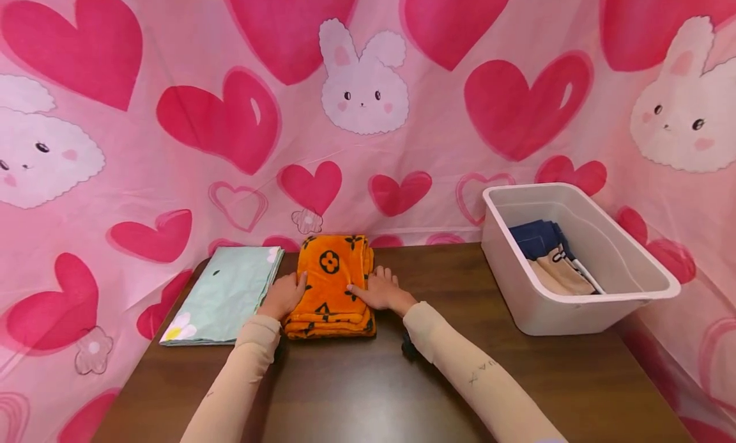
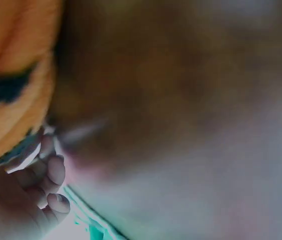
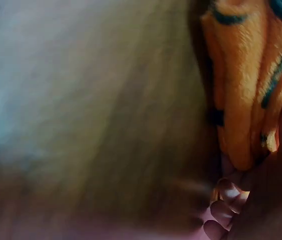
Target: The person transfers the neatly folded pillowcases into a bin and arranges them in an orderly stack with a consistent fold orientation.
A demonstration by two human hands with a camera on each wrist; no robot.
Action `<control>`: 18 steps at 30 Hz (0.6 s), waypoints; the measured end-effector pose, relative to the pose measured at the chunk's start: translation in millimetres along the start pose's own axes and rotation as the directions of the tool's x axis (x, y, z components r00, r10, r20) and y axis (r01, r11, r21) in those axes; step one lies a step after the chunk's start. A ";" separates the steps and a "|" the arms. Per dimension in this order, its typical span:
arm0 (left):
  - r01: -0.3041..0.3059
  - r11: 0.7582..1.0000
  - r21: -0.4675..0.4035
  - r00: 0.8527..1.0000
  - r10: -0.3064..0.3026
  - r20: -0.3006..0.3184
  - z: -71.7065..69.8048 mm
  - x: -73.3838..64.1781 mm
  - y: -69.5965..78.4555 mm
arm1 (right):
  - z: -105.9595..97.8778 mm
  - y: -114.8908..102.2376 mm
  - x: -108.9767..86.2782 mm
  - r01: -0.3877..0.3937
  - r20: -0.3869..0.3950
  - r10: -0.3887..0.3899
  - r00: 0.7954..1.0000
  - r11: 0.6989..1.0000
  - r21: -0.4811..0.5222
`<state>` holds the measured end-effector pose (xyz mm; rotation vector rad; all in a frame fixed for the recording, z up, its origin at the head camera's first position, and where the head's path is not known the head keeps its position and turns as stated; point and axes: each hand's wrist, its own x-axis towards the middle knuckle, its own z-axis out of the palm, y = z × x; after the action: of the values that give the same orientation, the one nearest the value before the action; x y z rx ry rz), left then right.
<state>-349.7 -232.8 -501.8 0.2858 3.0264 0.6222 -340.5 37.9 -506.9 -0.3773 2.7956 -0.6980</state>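
Note:
A folded orange plush towel (image 1: 330, 289) with black motifs lies on the brown table, its layers showing at the front and right edges. My left hand (image 1: 284, 296) grips its left side, thumb on the upper face. On the opposite side my right hand (image 1: 382, 291) holds the right edge, its thumb also over the top. The left wrist view shows curled fingers (image 2: 55, 172) beside the orange towel (image 2: 15, 95). In the right wrist view, bent fingers (image 3: 223, 210) sit by the layered towel edge (image 3: 241, 90); part of that hand is in shadow.
A folded pale green cloth (image 1: 230, 289) with daisies lies left of the towel, close to my left hand. At the right stands a whitish plastic bin (image 1: 535, 309) holding folded navy (image 1: 537, 238) and tan cloth (image 1: 554, 273). A pink heart-patterned sheet (image 1: 437, 130) hangs behind the table (image 1: 356, 392).

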 end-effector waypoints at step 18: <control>0.024 0.988 0.153 0.998 -0.032 0.049 6.8 0.4 12.2 | 9.3 -6.4 -6.7 0.007 -0.007 -0.008 1.000 0.991 -0.137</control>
<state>-347.5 -219.1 -503.2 0.2597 3.0267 0.3762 -330.3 30.5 -510.6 -0.4111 2.8593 -0.5113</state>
